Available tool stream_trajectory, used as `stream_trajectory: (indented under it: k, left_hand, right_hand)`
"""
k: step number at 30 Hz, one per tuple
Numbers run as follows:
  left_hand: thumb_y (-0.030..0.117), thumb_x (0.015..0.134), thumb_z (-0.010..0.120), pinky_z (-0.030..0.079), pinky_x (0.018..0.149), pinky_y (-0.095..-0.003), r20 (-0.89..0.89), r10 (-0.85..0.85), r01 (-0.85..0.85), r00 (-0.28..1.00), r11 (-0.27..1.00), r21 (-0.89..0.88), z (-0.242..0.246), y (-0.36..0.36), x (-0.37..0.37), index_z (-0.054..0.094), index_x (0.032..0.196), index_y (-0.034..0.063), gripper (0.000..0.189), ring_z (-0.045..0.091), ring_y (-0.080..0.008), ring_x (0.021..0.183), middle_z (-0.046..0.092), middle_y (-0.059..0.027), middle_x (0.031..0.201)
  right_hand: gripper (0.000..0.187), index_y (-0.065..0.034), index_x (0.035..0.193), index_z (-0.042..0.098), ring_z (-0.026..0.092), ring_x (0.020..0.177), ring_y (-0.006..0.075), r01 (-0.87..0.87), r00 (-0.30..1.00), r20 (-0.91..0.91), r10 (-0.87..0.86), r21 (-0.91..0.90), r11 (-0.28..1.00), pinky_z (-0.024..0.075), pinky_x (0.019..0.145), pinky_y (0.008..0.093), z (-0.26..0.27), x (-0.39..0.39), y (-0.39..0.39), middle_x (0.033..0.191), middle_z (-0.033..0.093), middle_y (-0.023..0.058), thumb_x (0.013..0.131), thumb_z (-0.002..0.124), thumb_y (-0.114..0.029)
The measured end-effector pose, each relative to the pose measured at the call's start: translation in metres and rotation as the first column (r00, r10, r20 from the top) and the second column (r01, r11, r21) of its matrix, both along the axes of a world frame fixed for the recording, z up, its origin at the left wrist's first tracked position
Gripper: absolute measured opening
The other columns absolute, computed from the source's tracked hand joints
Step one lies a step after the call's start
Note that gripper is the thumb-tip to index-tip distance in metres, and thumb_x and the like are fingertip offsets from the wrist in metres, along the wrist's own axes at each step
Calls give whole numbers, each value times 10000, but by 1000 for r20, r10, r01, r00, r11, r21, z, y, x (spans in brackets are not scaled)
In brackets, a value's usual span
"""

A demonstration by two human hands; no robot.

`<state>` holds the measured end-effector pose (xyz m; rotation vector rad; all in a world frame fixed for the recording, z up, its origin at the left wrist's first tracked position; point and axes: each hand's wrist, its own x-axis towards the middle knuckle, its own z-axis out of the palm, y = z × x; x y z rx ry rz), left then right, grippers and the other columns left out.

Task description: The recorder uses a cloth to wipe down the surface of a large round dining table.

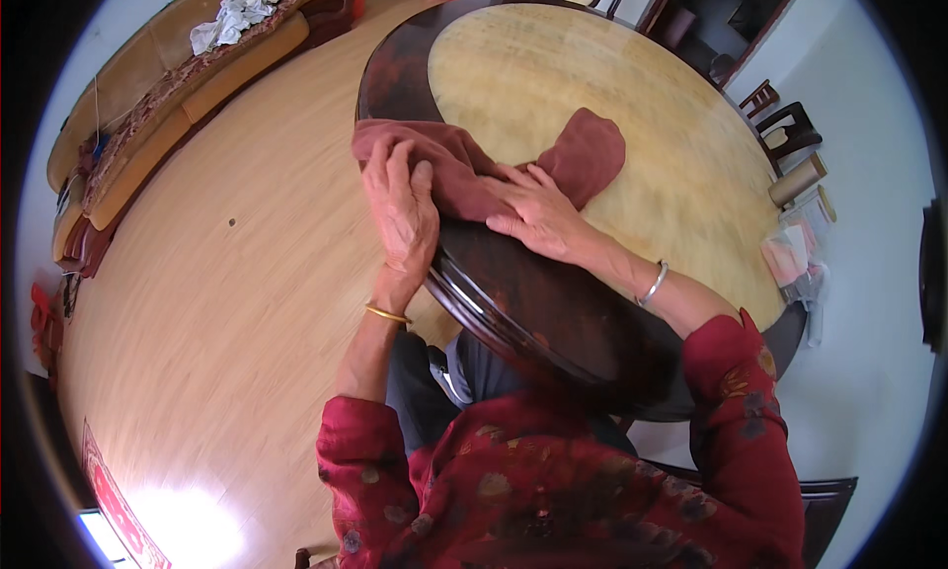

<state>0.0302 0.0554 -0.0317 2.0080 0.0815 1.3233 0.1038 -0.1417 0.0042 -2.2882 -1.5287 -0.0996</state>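
Note:
A reddish-brown cloth [463,161] lies bunched across the dark wooden rim of a round table [533,302] and onto its pale, marbled centre [666,132]. My left hand [402,206] grips the cloth's left end at the table's outer edge, its fingers bent over the fabric. Flat on the cloth's middle rests my right hand [537,212], fingers slightly apart, the thumb near the dark rim. The cloth's far end spreads to the right beyond my right fingers. A gold-coloured bangle is on my left wrist, a silver-coloured one on my right.
Along the upper left stands a long tan sofa [163,58] with white fabric [233,17] on it. Dark chairs [792,132], a brown cylinder [798,180] and plastic bags [792,258] are at the table's right. A red patterned mat [122,495] lies at the lower left.

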Motion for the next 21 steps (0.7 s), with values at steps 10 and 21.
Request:
stream_trajectory:
  k: [10,21]
  left_hand:
    - [451,773,777,294,1124,-518,21,-255,248,967,954,166,4,-68,-96,327,1457,-5,937,319,-468,1360,265,-285,1514]
    - [468,721,766,255,1081,-615,-483,-337,535,808,763,363,37,-139,-58,410,1442,86,890,305,-484,1363,314,-259,1508]
  right_hand:
    - [540,16,1226,601,640,1062,233,542,-58,-886,459,358,760,501,947,326,43,-92,-68,1254,619,134,1028,447,-462]
    - [348,-26,654,577,580,563,305,285,853,337,-399,340,896,461,525,389,54,-95,-145,616,565,115,837,744,-271]
